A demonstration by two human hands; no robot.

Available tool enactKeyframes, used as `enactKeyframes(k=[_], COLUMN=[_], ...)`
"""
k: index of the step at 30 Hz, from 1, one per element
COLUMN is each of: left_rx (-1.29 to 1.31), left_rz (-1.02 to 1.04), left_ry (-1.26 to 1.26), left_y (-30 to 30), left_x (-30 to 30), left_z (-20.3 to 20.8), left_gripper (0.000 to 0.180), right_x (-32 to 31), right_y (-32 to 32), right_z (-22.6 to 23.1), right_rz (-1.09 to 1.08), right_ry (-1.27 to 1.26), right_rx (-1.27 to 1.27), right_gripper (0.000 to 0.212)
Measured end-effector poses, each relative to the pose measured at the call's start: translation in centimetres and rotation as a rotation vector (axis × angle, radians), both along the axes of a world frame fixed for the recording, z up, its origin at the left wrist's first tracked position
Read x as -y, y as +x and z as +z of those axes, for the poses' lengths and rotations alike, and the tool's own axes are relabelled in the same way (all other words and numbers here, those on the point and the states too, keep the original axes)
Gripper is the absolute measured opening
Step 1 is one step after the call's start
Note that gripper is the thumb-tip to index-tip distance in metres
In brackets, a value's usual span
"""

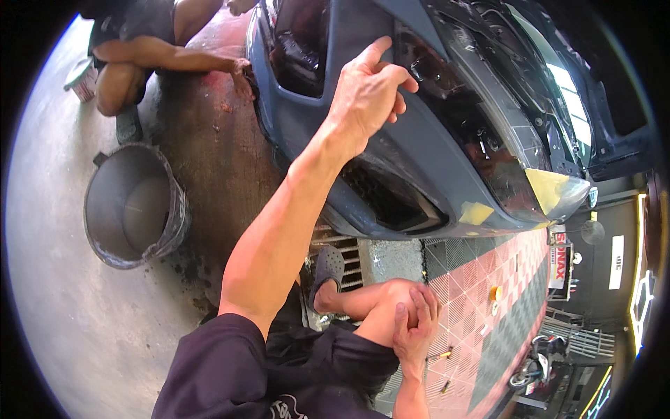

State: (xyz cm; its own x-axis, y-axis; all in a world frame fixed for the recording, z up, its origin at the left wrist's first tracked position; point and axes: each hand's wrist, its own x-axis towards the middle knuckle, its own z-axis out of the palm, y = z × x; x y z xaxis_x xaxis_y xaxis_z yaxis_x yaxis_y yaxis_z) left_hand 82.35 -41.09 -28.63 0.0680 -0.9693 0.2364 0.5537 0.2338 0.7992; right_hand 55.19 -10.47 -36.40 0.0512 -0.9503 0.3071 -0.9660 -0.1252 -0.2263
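Note:
My left hand (368,91) reaches up to the dark blue-grey car bumper (419,150). Its index finger is stretched out, with the tip at the bumper's surface near the headlight opening (447,87). The thumb stands apart and the other fingers are partly curled; nothing shows in them. My right hand (414,325) lies open on my bent knee, fingers spread over it. Yellowish patches (476,213) mark the bumper's corner and the fender edge. Below the bumper's side is a dark lower grille opening (391,195).
A co-worker's hand (242,78) is at the bumper's far edge. A black bucket (132,206) stands on the wet concrete floor (52,230), and a small pail (82,78) sits beyond it. Tools and a yellow roll (496,292) lie on red and grey floor tiles (460,300); a motorcycle (539,363) stands behind.

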Motion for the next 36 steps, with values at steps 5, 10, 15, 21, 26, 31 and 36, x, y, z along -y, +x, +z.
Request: enactKeyframes(k=[5,10,15,21,26,31,36], left_rx=[-0.091,-0.067,-0.060,-0.072,0.178,0.619,0.862], left_rz=[-0.062,-0.013,0.045,0.218,0.370,0.401,0.304], left_ry=[0.028,-0.012,0.053,0.255,0.445,0.541,0.737], left_y=[-2.4,-2.4,-3.6,-6.0,-6.4,-9.1,-10.1], left_x=[1.8,1.9,0.4,-0.3,-0.9,-4.0,-2.9], left_z=[-0.6,-0.5,0.5,3.0,6.0,11.6,15.3], left_gripper=[0.079,0.086,0.066,0.035,0.030,0.056,0.079], right_x=[0.7,2.6,6.4,9.1,9.1,6.3,3.0], right_y=[-0.3,-0.5,-1.1,-3.1,-2.3,-2.0,-1.5], right_z=[-0.3,-0.1,1.0,3.3,4.9,4.3,6.7], right_rz=[-0.023,0.035,0.059,-0.002,-0.056,-0.240,-0.209], right_ry=[0.019,0.031,0.124,0.358,0.525,0.619,0.680], right_rx=[0.039,0.077,0.228,0.288,0.316,0.450,0.420], right_gripper=[0.039,0.040,0.033,0.031,0.024,0.021,0.021])
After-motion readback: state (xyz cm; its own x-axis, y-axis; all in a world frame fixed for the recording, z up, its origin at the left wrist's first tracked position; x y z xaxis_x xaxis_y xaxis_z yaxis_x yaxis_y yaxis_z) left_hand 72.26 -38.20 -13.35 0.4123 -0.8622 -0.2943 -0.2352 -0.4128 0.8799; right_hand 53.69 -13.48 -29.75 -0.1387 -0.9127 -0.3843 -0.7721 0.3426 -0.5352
